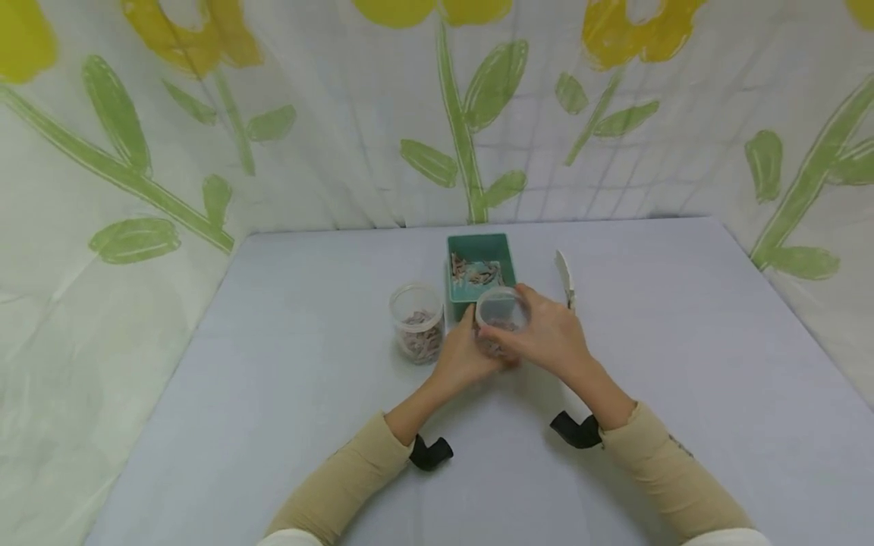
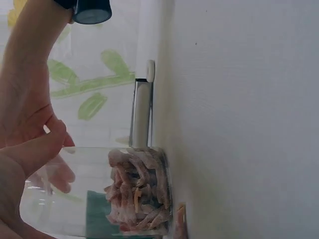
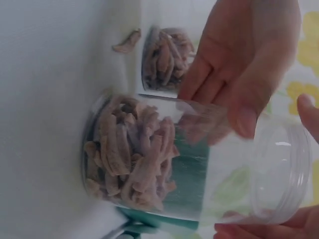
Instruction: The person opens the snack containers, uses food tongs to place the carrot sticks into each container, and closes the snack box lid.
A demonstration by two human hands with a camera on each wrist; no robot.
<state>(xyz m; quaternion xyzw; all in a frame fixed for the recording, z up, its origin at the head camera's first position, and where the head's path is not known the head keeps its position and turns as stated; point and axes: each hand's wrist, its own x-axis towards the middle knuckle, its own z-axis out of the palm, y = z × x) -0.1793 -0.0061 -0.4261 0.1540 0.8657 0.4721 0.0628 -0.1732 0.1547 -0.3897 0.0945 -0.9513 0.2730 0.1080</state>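
A clear jar (image 3: 229, 159), partly filled with brownish-pink strips (image 3: 134, 154), stands upright between the hands. The right hand (image 1: 549, 334) grips it around the rim, thumb on the near side and fingers on the far side. My left hand (image 1: 464, 353) holds the jar lower down from the left, its thumb in front and its fingers passing behind the wall. Just beyond is a green rectangular box (image 1: 454, 292) with some strips on its bottom. A second clear jar (image 1: 416, 293) holding similar strips stands to the left of the box.
A long narrow tool (image 1: 564, 273) with a white end and metal shaft lies right of the box. One loose strip (image 3: 127, 42) rests on the pale table (image 1: 307, 394) near the second jar. A white sheet (image 1: 341, 152) painted with flowers hangs behind the table.
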